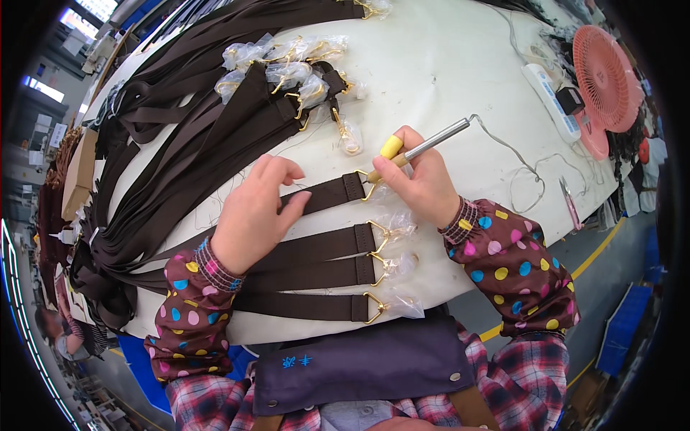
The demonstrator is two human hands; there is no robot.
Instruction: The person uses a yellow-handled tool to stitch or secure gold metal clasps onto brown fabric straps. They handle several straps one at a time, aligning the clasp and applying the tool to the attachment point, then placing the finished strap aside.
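Observation:
My right hand [424, 176] grips a silver pen-shaped tool [437, 138] with a thin wire leaving its upper end. A yellow cover [391, 147] is on one of its fingers. The tool's tan lower end is beside the gold ring at the end of a dark brown webbing strap [332, 195]. Over that strap, my left hand [260, 205] hovers with thumb and fingers apart, holding nothing. Whether it touches the strap I cannot tell. Nearer me lie more brown straps [309, 273], their gold hooks [375, 307] wrapped in clear plastic [404, 305].
Beyond my left hand is a pile of straps [172, 165] with plastic-wrapped hardware [287, 61]. At the right stand a pink fan [604, 79] and a white power strip [552, 100]. Pink-handled snips [570, 203] lie by the table's right edge. A cardboard box [79, 172] stands at far left.

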